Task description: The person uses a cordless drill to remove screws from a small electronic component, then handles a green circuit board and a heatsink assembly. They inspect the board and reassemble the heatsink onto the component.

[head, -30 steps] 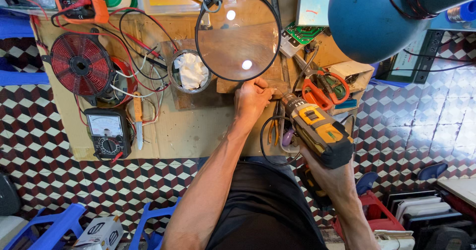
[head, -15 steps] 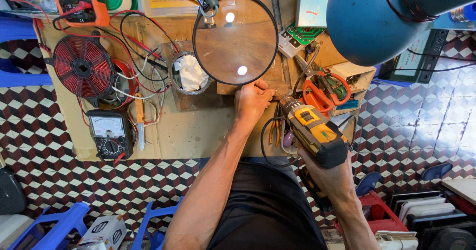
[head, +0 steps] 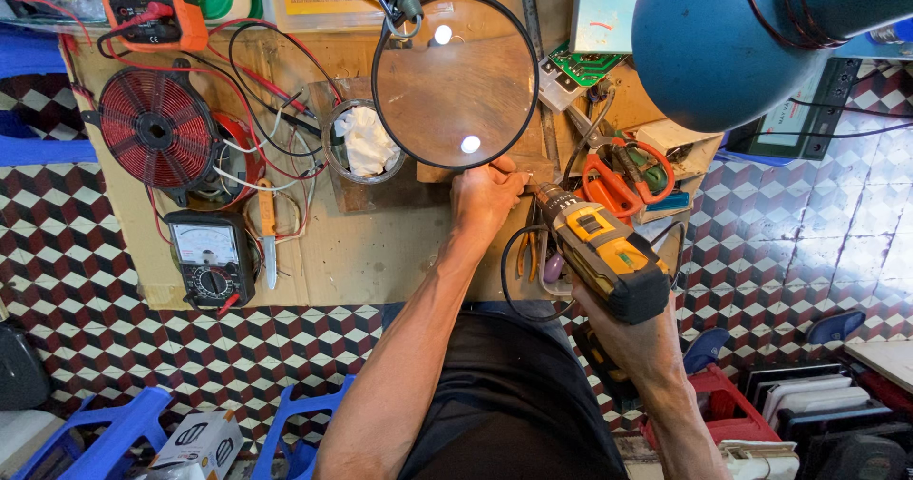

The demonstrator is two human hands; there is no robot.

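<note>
While the left hand presses down on a small wooden piece at the far edge of the table, the right hand is closed around the grip of a yellow and black drill. The drill's tip points to the wooden piece, very near the left fingers; I cannot tell if it touches the wood. The left fingers are curled and lie on the piece, just under a big round magnifier on a stand. Left of the hand stands a glass jar with white paper inside. Farther left lie a red coil, a black meter and a small knife, with wires between them. Right of the drill there are orange scissors. A blue lamp hangs over the right corner.
</note>
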